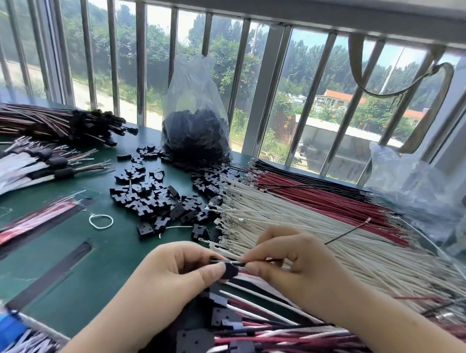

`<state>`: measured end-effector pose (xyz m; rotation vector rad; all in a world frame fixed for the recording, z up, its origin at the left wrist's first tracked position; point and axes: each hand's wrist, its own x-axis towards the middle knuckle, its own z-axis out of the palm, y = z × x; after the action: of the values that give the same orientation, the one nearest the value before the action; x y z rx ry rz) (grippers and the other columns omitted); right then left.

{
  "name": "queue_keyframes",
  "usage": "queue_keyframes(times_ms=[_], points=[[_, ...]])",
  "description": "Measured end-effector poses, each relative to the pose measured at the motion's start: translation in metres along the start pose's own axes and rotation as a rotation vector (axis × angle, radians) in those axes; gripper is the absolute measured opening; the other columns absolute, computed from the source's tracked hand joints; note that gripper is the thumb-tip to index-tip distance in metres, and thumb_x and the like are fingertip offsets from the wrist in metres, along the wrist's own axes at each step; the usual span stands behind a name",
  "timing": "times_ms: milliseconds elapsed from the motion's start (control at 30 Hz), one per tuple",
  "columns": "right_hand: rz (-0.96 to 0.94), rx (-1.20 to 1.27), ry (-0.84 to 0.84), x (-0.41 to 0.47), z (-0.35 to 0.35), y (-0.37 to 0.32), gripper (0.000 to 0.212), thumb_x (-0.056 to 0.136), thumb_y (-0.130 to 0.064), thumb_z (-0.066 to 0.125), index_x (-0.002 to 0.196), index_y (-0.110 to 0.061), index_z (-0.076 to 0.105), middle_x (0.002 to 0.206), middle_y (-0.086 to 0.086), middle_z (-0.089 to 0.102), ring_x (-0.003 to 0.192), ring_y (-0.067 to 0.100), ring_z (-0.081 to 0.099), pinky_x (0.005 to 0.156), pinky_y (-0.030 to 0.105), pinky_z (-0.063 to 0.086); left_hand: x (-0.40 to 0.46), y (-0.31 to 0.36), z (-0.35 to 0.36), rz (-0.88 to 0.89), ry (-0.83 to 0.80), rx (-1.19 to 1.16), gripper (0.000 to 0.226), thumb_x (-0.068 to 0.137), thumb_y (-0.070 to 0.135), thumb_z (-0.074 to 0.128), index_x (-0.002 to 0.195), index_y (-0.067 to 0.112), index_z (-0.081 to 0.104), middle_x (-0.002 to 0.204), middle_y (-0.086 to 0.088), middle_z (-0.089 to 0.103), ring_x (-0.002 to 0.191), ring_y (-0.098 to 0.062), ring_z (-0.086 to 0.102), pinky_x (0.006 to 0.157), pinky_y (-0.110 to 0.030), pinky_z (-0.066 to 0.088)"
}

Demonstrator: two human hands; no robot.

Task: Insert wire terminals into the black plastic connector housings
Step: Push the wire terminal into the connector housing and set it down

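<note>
Both hands meet above the counter [113, 254]; left hand [170, 274] pinches a black housing [230, 270]; right hand [292, 263] pinches a wire [263, 260] at it.

Green table [113, 254]: loose black housings [157, 197], white wires [291, 226], red wires [318, 195], housing bag [196, 122].

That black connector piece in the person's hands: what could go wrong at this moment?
1. The left hand pinches the black housing only at its edge; it might twist as the right hand pushes the thin wire in.
2. The right forearm lies over the white wires, so it could drag them out of order.
</note>
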<state>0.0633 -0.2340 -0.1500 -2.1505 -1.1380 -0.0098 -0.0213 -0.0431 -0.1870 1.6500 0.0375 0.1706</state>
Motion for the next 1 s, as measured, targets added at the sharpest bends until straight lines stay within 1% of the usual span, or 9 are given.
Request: queue_keyframes(times_ms=[133, 267, 467, 533, 600, 700, 800, 867, 1000], points=[[0.046, 0.025, 0.021, -0.001, 0.002, 0.002, 0.014, 0.079, -0.028, 0.075, 0.087, -0.038, 0.073, 0.078, -0.017, 0.062, 0.071, 0.005, 0.055, 0.064, 0.012, 0.042, 0.002, -0.003, 0.001, 0.007, 0.067, 0.058, 0.024, 0.063, 0.044, 0.079, 0.080, 0.029, 0.075, 0.078, -0.004, 0.075, 0.079, -0.026, 0.071, 0.082, -0.045, 0.055], [0.003, -0.042, 0.047, -0.001, 0.009, -0.001, 0.004, 0.080, -0.022, 0.075, 0.081, -0.026, 0.073, 0.069, -0.015, 0.052, 0.070, 0.003, 0.050, 0.065, 0.010, 0.038, 0.004, -0.004, 0.003, 0.041, 0.076, 0.134, 0.007, 0.075, 0.025, 0.078, 0.078, 0.031, 0.074, 0.078, -0.002, 0.075, 0.080, -0.026, 0.070, 0.081, -0.043, 0.054], [-0.044, -0.058, 0.068, 0.001, 0.014, -0.003, 0.005, 0.079, -0.019, 0.073, 0.074, -0.020, 0.072, 0.070, -0.012, 0.051, 0.069, 0.003, 0.050, 0.063, 0.010, 0.039, 0.005, -0.003, 0.006, 0.086, 0.091, 0.143, 0.015, 0.076, 0.016, 0.074, 0.079, 0.031, 0.075, 0.078, -0.002, 0.075, 0.076, -0.023, 0.070, 0.077, -0.041, 0.055], [-0.022, -0.020, 0.057, 0.003, 0.010, -0.002, 0.010, 0.080, -0.019, 0.074, 0.071, -0.020, 0.070, 0.068, -0.015, 0.052, 0.067, 0.002, 0.050, 0.064, 0.010, 0.039, 0.006, -0.003, 0.007, 0.095, 0.098, 0.113, 0.010, 0.071, 0.025, 0.075, 0.079, 0.030, 0.075, 0.077, 0.000, 0.075, 0.073, -0.018, 0.071, 0.075, -0.038, 0.056], [0.002, 0.004, 0.029, 0.005, 0.003, -0.001, 0.014, 0.081, -0.023, 0.073, 0.068, -0.023, 0.067, 0.069, -0.018, 0.054, 0.066, 0.000, 0.050, 0.065, 0.009, 0.040, 0.005, -0.002, 0.006, 0.090, 0.093, 0.058, 0.022, 0.062, 0.039, 0.070, 0.081, 0.029, 0.075, 0.078, -0.001, 0.075, 0.074, -0.019, 0.072, 0.074, -0.038, 0.055], [0.060, -0.012, -0.102, 0.008, -0.006, 0.001, 0.017, 0.084, -0.034, 0.068, 0.069, -0.027, 0.063, 0.070, -0.020, 0.057, 0.063, -0.003, 0.051, 0.063, 0.008, 0.041, 0.003, -0.001, 0.004, 0.066, 0.097, 0.007, 0.030, 0.059, 0.042, 0.068, 0.082, 0.026, 0.076, 0.079, -0.004, 0.075, 0.075, -0.023, 0.072, 0.073, -0.038, 0.056], [0.162, 0.069, -0.176, 0.006, -0.015, 0.004, 0.025, 0.083, -0.045, 0.062, 0.072, -0.024, 0.061, 0.061, -0.016, 0.058, 0.050, -0.004, 0.052, 0.052, 0.009, 0.042, 0.003, -0.001, 0.004, 0.026, 0.174, -0.092, 0.011, 0.067, 0.030, 0.071, 0.077, 0.028, 0.075, 0.074, -0.002, 0.075, 0.066, -0.012, 0.071, 0.059, -0.021, 0.054], [0.219, 0.123, -0.202, 0.004, -0.028, 0.004, 0.033, 0.075, -0.056, 0.059, 0.077, -0.023, 0.065, 0.059, -0.012, 0.059, 0.046, -0.001, 0.052, 0.048, 0.013, 0.043, 0.002, 0.002, 0.004, 0.032, 0.156, -0.107, 0.014, 0.063, 0.039, 0.070, 0.074, 0.030, 0.075, 0.071, 0.002, 0.074, 0.062, -0.006, 0.067, 0.056, -0.014, 0.049], [0.205, 0.309, -0.352, -0.006, -0.064, 0.002, 0.018, 0.079, -0.043, 0.064, 0.079, -0.027, 0.072, 0.056, -0.006, 0.060, 0.048, 0.009, 0.055, 0.049, 0.022, 0.046, 0.001, 0.005, 0.000, 0.032, 0.148, -0.216, 0.049, 0.062, 0.063, 0.054, 0.085, 0.025, 0.075, 0.079, -0.003, 0.073, 0.068, -0.010, 0.058, 0.073, -0.032, 0.044]])
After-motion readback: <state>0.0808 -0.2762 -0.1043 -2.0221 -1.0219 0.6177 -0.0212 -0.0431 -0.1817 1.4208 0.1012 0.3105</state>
